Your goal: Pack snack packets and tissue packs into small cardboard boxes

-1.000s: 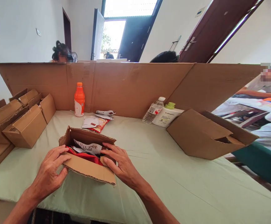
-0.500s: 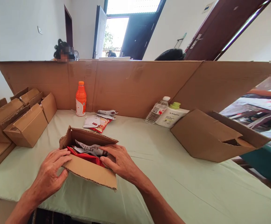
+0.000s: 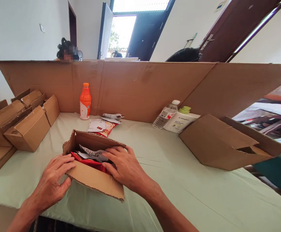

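Note:
An open cardboard box (image 3: 95,180) stands on the table, tilted to the view, with a red packet (image 3: 88,162) and a white printed packet (image 3: 93,153) inside. My left hand (image 3: 55,178) grips the box at its left near edge, fingers over the rim and thumb on the outside. Over the right end of the box is my right hand (image 3: 124,164), its fingers spread on the white packet and the thumb by the red one. Behind the box lie loose packets, one white (image 3: 96,125) and one red (image 3: 109,129).
Small cardboard boxes (image 3: 27,129) stand at the left. An orange bottle (image 3: 85,102), a clear bottle (image 3: 165,115) and a white bottle (image 3: 180,121) are near the cardboard partition (image 3: 128,90). A larger box (image 3: 217,141) is at the right. People are beyond the partition.
My right hand has shifted slightly, its fingers now further over the white packet and the box's back right corner. The view has moved a little. My left hand keeps its hold.

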`<state>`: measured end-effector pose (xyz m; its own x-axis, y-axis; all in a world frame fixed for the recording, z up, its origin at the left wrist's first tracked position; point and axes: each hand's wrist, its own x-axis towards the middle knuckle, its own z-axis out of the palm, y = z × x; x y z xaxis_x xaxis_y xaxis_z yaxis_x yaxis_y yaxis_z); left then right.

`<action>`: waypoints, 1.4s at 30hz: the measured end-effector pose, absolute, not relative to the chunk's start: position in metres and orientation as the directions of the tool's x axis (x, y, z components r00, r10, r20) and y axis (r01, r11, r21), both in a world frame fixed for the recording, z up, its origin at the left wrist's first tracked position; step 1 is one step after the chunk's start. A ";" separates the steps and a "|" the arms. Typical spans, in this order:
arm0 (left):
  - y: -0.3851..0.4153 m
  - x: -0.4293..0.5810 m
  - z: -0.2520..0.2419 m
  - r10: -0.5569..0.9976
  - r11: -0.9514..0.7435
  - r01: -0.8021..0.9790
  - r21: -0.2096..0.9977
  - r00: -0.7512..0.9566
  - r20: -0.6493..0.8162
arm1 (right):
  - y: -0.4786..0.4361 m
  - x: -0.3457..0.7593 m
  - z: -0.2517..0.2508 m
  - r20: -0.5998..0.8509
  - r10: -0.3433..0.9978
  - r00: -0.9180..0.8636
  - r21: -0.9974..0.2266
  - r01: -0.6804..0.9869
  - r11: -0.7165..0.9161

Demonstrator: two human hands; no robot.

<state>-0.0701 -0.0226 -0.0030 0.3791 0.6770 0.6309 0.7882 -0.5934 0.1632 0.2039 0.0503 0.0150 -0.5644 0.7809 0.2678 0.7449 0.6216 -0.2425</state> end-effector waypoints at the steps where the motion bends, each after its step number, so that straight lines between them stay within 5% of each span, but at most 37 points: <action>1: -0.023 -0.070 -0.003 0.678 -0.597 0.784 0.170 0.380 0.629 | 0.051 0.203 0.015 0.283 0.778 -0.560 -0.232 0.748 0.622; 12: -0.015 -0.070 -0.005 0.675 -0.623 0.748 0.227 0.368 0.640 | 0.059 0.202 0.017 0.330 0.756 -0.565 -0.123 0.768 0.628; 16: -0.012 -0.070 -0.005 0.665 -0.641 0.732 0.232 0.378 0.645 | 0.048 0.201 0.031 0.391 0.742 -0.544 -0.169 0.750 0.639; 24: -0.010 -0.070 0.004 0.642 -0.672 0.703 0.235 0.394 0.658 | 0.096 0.167 0.032 0.122 0.662 -0.740 -0.304 0.607 0.734; 35: -0.019 -0.069 0.003 0.703 -0.501 0.817 0.284 0.194 0.684 | 0.105 0.186 0.024 0.242 0.724 -0.646 -0.523 0.542 0.658; 39: -0.007 -0.081 0.002 0.808 -0.510 0.767 0.389 0.272 0.522 | 0.106 0.192 0.025 0.266 0.705 -0.657 -0.539 0.505 0.674; 42: 0.002 -0.088 0.009 0.786 -0.563 0.761 0.323 0.371 0.494 | 0.100 0.194 0.024 0.343 0.670 -0.659 -0.523 0.459 0.719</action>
<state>-0.0878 0.0020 0.0090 0.3713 0.7861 0.4942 0.7610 -0.5626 0.3231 0.1942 0.1001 0.0235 -0.6586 0.6698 0.3431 0.4587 0.7187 -0.5225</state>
